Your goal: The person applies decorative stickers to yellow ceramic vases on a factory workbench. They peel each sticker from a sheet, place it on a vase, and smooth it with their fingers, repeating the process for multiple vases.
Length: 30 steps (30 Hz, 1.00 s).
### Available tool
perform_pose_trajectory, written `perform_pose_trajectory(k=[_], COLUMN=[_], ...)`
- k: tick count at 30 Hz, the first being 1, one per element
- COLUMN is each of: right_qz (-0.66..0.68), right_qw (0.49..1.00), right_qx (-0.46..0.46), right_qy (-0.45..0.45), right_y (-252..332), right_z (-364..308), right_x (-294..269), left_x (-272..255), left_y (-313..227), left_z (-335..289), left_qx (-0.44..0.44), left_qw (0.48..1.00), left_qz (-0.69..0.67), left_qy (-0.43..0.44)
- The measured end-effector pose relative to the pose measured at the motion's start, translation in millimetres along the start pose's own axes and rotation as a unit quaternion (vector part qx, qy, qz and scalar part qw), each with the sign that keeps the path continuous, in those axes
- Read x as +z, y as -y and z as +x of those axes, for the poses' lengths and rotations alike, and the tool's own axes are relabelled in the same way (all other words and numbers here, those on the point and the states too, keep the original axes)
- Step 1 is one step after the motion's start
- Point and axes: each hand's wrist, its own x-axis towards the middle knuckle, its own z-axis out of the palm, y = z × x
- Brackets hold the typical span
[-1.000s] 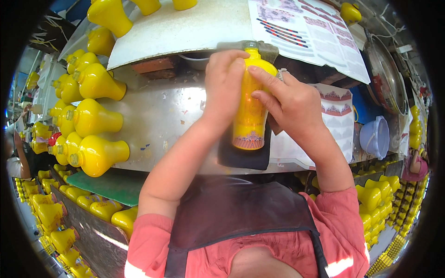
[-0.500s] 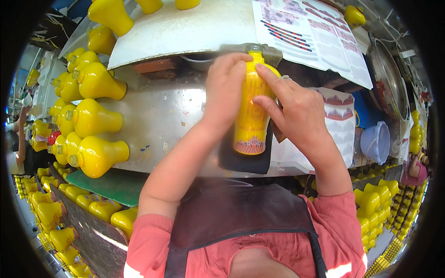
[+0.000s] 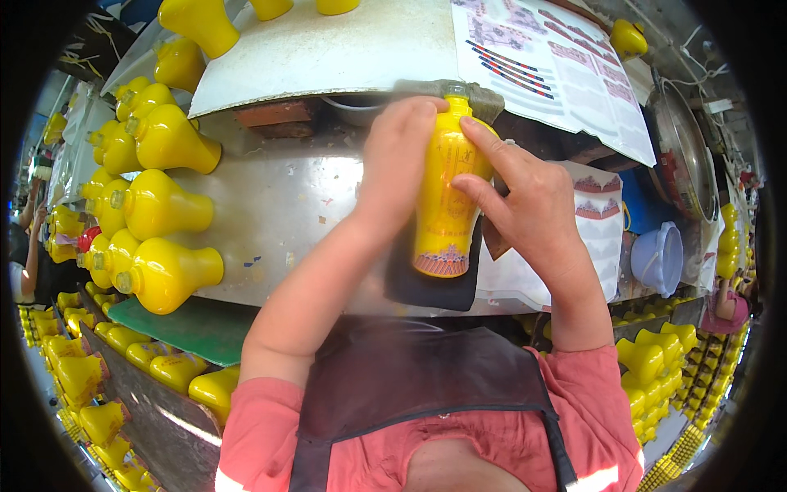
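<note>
A tall yellow ceramic bottle [image 3: 447, 205] with a patterned band near its base stands on a dark cloth pad [image 3: 430, 287] on the metal worktable [image 3: 303, 221]. My left hand [image 3: 398, 160] grips the bottle's left side near the neck. My right hand [image 3: 525, 197] presses its fingers on the right side of the bottle's shoulder. Both hands are closed around the bottle.
Several yellow bottles [image 3: 168, 205] lie on their sides at the table's left. More yellow bottles [image 3: 98, 377] fill racks at lower left and lower right [image 3: 656, 369]. A printed sheet [image 3: 557, 66] lies on a white board behind. A pale blue bowl [image 3: 660, 258] sits at right.
My right hand's fingers have shifted slightly up along the bottle's shoulder. The bottle stays upright on the cloth pad in both hands.
</note>
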Motion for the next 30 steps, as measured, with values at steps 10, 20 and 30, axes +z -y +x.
perform_pose_trajectory(k=[10,20,30], right_qz=[0.369,0.04,0.101], right_qw=[0.887,0.944,0.94], right_qx=[0.274,-0.324,-0.327], right_qy=[-0.038,-0.043,0.003], right_y=[-16.2,27.2,32.3], right_z=[22.5,-21.5,-40.6], right_x=[-35.3,0.2,7.6], left_x=[-5.1,-12.1,-4.2], left_y=[2.5,-2.3,-1.5], left_z=[-4.5,-3.8,-10.6], left_qx=[0.09,0.076,0.206], left_qw=[0.99,0.995,0.951], left_qz=[0.112,0.062,0.227], left_qy=[0.003,0.006,0.029])
